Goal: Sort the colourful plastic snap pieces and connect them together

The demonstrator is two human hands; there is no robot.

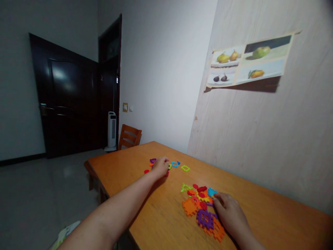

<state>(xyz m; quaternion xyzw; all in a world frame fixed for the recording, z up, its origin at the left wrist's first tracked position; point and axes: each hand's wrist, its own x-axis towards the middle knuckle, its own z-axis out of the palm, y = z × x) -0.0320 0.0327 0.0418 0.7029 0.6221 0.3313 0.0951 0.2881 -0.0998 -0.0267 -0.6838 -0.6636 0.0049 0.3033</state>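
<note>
Far along the wooden table, my left hand reaches over a small group of plastic interlocking pieces. It is bent downward, and most of its fingertips are hidden behind it. A purple piece and a red piece show to its left, with a blue frame piece to its right. My right hand rests at the right edge of a nearer pile, its fingers loosely bent and the thumb apart. By its fingertips lies a light blue piece. An orange square and a purple square frame lie in that pile.
A green frame piece lies apart on the wooden table. Past the table's far end are a wooden chair and a white tower appliance. A wall with a fruit poster borders the right side.
</note>
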